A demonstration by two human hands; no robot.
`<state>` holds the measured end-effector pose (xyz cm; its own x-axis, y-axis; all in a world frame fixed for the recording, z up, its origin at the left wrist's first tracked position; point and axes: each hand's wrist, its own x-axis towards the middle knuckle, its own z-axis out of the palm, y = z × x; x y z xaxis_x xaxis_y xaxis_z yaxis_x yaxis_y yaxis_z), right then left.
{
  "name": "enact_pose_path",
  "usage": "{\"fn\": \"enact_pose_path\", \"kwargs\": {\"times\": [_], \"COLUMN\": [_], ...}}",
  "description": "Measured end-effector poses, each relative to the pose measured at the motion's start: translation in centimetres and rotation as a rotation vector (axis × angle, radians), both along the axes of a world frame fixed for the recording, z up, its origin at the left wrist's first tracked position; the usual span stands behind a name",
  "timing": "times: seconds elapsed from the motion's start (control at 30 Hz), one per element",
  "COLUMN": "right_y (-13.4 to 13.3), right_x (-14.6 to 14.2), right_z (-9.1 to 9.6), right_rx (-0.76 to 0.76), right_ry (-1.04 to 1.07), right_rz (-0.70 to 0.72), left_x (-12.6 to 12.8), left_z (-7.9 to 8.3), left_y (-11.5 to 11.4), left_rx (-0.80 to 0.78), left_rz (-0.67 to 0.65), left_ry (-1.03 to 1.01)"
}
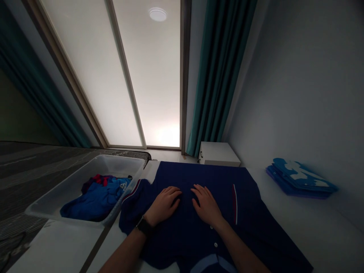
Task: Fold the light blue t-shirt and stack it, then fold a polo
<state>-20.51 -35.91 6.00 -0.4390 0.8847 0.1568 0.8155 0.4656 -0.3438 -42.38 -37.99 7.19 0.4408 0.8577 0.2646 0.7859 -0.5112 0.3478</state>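
Note:
A dark navy polo shirt (pixel 199 182) lies spread face up on a white table (pixel 307 220), its light blue collar nearest me and its buttons running down the middle. My left hand (pixel 164 204), with a dark watch on the wrist, rests flat on the shirt's chest, fingers stretched out. My right hand (pixel 207 204) lies flat beside it on the placket, fingers also spread. Neither hand holds anything. The shirt's left sleeve, with a red and white trim, hangs toward the bin.
A white plastic bin (pixel 71 187) at the left holds crumpled blue and red clothes (pixel 98 195). A folded blue and white stack (pixel 301 178) sits at the right by the wall. A small white cabinet (pixel 217 153), teal curtains (pixel 218 76) and a frosted window are behind.

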Motion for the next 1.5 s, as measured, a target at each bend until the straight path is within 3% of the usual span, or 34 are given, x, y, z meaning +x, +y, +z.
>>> {"fn": "enact_pose_path", "kwargs": {"times": [0.2, 0.43, 0.63, 0.77, 0.9, 1.07, 1.17, 1.27, 1.5], "right_y": [0.0, 0.1, 0.2, 0.3, 0.2, 0.5, 0.6, 0.5, 0.2], "right_x": [0.1, 0.2, 0.3, -0.6, -4.5, -13.4, -18.4, -21.6, -23.2], "right_z": [-0.1, -0.4, -1.2, -0.7, 2.1, 4.8, 4.6, 3.9, 2.4], "right_rx": [0.016, 0.026, 0.029, 0.054, 0.064, -0.073, -0.171, -0.268, -0.367], "right_ry": [-0.003, -0.021, -0.047, -0.073, -0.005, 0.180, 0.248, 0.249, 0.193], "right_rz": [0.006, 0.024, 0.027, 0.021, 0.245, 0.523, 0.572, 0.534, 0.498], "left_x": [0.0, -0.3, -3.3, -5.4, -6.5, -7.7, -8.5, -8.8, -8.8], "left_z": [-0.2, 2.5, 4.4, 4.2, 2.0, -0.9, -1.4, -1.3, -1.3], "left_y": [-0.4, -2.7, -6.1, -9.0, -11.2, -12.1, -12.1, -12.0, -12.0], "left_rx": [0.024, 0.087, 0.081, 0.085, 0.102, 0.069, 0.097, 0.088, 0.031], "left_rz": [-0.001, 0.122, 0.205, 0.289, 0.472, 0.661, 0.710, 0.713, 0.685], "left_ry": [0.017, 0.149, 0.162, 0.012, -0.255, -0.500, -0.632, -0.701, -0.730]}}
